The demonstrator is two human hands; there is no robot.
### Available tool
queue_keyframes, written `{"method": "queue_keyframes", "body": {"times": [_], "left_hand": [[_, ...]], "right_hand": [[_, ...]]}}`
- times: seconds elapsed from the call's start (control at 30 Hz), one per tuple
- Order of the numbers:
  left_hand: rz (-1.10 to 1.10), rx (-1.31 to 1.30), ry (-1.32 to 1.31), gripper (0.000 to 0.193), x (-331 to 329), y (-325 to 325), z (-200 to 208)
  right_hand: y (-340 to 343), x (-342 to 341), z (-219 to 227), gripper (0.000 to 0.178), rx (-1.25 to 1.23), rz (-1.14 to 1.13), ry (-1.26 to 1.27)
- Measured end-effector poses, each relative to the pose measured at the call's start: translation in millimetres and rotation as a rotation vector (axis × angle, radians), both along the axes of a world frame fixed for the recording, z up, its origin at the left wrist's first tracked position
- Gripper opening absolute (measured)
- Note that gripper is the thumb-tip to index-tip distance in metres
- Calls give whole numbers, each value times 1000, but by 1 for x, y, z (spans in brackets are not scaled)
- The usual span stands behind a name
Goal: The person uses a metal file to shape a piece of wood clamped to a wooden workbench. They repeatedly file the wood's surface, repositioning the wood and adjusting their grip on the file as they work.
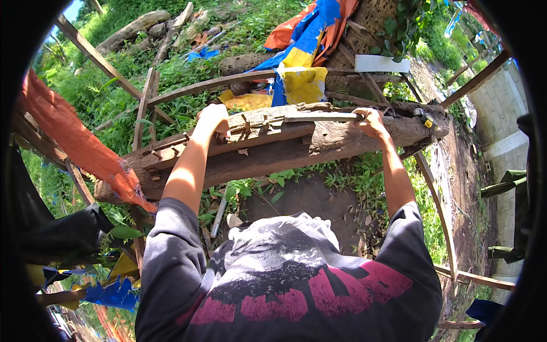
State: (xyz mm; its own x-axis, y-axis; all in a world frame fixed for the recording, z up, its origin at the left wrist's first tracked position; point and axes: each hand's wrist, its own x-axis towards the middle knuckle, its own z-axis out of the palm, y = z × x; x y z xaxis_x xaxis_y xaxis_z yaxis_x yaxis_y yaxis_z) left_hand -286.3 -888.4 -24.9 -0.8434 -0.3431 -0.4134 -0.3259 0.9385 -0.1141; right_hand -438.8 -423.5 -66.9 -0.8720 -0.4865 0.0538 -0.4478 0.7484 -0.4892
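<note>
A thick, weathered wooden beam [347, 141] lies across in front of me. Along its upper left part runs a narrower wooden strip [268, 138] with several short pegs standing up from it. My right hand [371, 122] is closed around the right end of a long, flat, grey blade-like bar [322, 117], which rests along the top of the beam and points left. At the strip's left part, my left hand [214, 119] has its fingers curled down against the wood. Whatever those fingers hold is hidden beneath them.
An orange cloth strip [80, 137] hangs at the left. Blue, yellow and orange sheeting [299, 71] drapes beside a tree trunk [370, 28] beyond the beam. A small yellow-and-black object [426, 119] sits at the beam's right end. Wooden rails [211, 84] surround the spot.
</note>
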Motion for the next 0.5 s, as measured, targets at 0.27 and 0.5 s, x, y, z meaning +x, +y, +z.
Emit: {"method": "queue_keyframes", "body": {"times": [0.27,0.5], "left_hand": [[-2,24,-28,65,4,1,7],[-24,34,-26,70,2,-5,1]], "right_hand": [[-5,-6,-5,39,33,1,15],[-19,-9,-11,42,94,58,111]]}}
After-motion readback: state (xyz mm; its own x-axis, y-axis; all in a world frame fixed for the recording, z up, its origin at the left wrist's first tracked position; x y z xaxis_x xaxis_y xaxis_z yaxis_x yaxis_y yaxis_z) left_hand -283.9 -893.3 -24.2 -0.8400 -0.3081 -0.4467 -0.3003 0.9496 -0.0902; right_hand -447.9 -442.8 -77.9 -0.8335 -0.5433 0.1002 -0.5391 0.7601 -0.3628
